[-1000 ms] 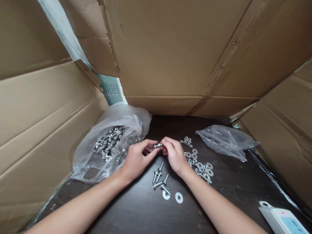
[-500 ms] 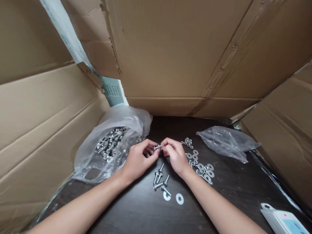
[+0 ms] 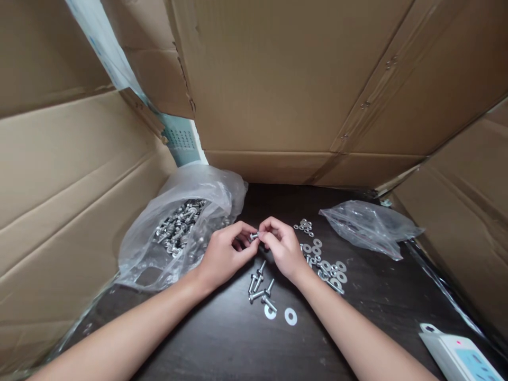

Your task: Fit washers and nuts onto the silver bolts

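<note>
Between my two hands is a small metal bolt (image 3: 254,236). My left hand (image 3: 228,251) pinches its left end between thumb and fingers, and my right hand (image 3: 281,247) has thumb and fingertips closed on the right end. Small parts on the bolt are hard to tell apart. Several bolts (image 3: 257,296) lie on the dark table (image 3: 222,338) just below the hands. Near them are two large flat washers, one bare (image 3: 291,316) and one partly under a bolt. To the right of my right hand are more washers (image 3: 340,277), bolts and small nuts (image 3: 305,226).
An open plastic bag (image 3: 135,254) full of bolts stands at the left. Another clear plastic bag (image 3: 369,225) lies at the right back. Cardboard walls (image 3: 278,79) enclose the table on the left, back and right. A white power strip (image 3: 456,352) sits at the lower right.
My right fingers have closed further over the bolt's right end, covering more of it. The whole view has shifted slightly; the loose parts on the table keep their arrangement.
</note>
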`<state>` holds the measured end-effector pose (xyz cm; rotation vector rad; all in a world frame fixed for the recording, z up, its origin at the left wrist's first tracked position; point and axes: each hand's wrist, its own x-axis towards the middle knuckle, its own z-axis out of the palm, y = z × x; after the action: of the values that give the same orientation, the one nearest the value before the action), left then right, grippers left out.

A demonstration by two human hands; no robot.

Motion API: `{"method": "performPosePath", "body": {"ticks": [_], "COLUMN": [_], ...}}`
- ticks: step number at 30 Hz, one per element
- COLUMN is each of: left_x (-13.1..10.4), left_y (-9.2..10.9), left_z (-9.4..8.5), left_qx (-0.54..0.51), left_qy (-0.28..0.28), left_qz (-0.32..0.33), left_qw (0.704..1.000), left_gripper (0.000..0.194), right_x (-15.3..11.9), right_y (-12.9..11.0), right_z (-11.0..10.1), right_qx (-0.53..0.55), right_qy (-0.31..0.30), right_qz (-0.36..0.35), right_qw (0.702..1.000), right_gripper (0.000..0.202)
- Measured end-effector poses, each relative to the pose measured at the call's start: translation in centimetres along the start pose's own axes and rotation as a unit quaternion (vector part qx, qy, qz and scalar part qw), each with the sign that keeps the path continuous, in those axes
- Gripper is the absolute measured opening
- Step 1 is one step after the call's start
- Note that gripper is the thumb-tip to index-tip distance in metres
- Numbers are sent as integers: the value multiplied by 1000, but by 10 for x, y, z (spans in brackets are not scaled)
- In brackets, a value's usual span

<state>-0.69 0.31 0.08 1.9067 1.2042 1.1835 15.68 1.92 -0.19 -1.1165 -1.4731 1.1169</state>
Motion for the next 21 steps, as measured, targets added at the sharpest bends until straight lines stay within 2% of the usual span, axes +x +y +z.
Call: {"method": "performPosePath", "body": {"ticks": [21], "left_x": [-1], "left_y": [0], "left_z": [-1], "left_qx": [15], "left_qy": [2], "left_qz": [4], "left_qw": [1000], "left_gripper": [6], "right_x": [0], "right_y": [-1], "right_z": [1], "right_qx": [1], "right_qy": [-3], "right_qz": [-1], "right_qw": [1000], "right_gripper": [8]}}
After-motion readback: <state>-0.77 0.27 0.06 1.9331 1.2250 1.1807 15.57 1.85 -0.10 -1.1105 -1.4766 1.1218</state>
